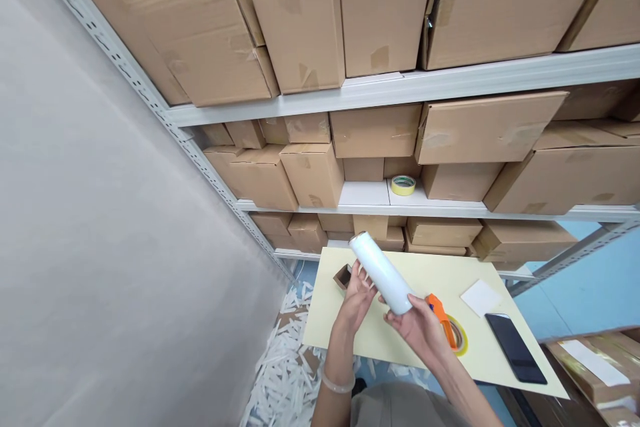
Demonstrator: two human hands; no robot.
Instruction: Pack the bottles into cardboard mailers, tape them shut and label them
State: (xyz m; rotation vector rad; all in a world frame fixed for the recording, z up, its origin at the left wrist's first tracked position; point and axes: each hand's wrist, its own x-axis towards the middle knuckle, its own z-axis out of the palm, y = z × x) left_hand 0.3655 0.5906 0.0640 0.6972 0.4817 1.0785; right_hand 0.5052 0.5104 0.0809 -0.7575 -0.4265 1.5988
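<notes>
A smooth white cylinder (383, 273), like a roll or a tumbler, is held tilted above the table, its upper end pointing to the far left with a brownish rim. My right hand (415, 323) grips its lower end between thumb and fingers. At the upper part, my left hand (357, 297) has its curled fingers against the cylinder's left side and underside. Behind the left hand stands a small open brown cardboard box (342, 276), partly hidden. To the right of my right hand lies an orange tape dispenser (440, 319) with a roll of tape (461, 336).
A white square sheet (481, 297) and a black phone (515, 347) lie on the pale yellow tabletop (390, 340). Beyond it, shelves (450, 83) hold several cardboard boxes and a yellow tape roll (403, 185). White paper strips (287, 373) cover the floor beside the wall (125, 247).
</notes>
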